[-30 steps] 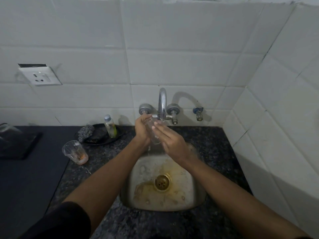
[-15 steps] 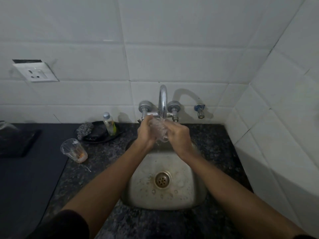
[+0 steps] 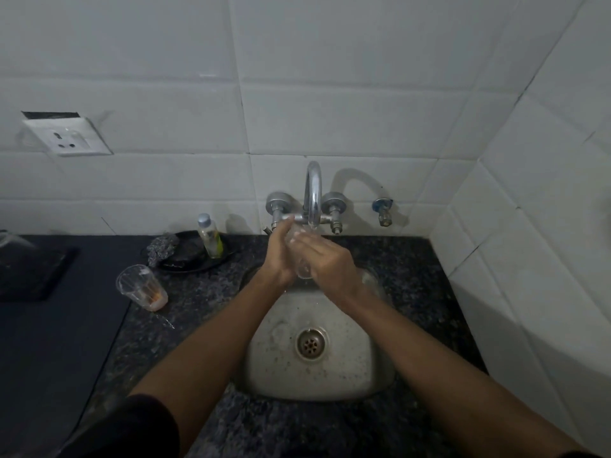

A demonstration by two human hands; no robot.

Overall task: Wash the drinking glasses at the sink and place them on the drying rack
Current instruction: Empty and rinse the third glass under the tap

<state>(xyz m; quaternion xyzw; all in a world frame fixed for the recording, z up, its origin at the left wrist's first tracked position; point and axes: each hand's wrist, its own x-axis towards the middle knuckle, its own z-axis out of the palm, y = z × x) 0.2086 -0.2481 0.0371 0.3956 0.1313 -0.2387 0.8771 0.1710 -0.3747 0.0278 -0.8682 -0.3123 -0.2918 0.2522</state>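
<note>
A clear drinking glass (image 3: 301, 269) is held between both hands under the chrome tap (image 3: 313, 193), over the steel sink (image 3: 363, 352). My left hand (image 3: 279, 256) cups its left side with fingers pointing up. My right hand (image 3: 325, 259) wraps over it from the right, hiding most of the glass. A second clear glass (image 3: 140, 287) with orange residue at its bottom stands on the dark granite counter (image 3: 198, 309), left of the sink.
A black dish (image 3: 195, 257) behind the dirty glass holds a steel scrubber (image 3: 162, 247) and a small bottle (image 3: 210, 236). A wall socket (image 3: 67, 137) sits upper left. A dark mat (image 3: 49, 342) covers the counter's left. White tiled wall closes the right side.
The yellowish water in the sink one second ago has drained away. My right hand has closed over the glass, and both hands have stayed under the tap.
</note>
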